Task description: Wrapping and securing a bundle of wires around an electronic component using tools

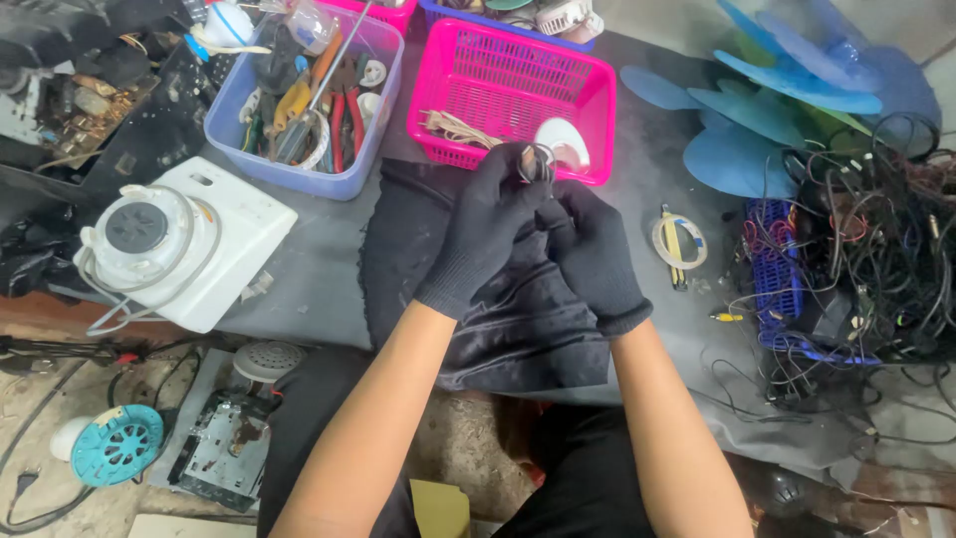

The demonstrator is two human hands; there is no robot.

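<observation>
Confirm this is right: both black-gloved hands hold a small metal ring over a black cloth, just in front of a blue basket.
One thing is wrong: the basket just behind the hands is pink, as the head view shows. The left hand and right hand do hold the ring over the black cloth.

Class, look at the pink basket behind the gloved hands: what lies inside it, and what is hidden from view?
Inside the pink basket lie a bundle of tan wires and a white rounded part. The left hand and the small metal ring it holds cover part of the basket's near wall.
</observation>
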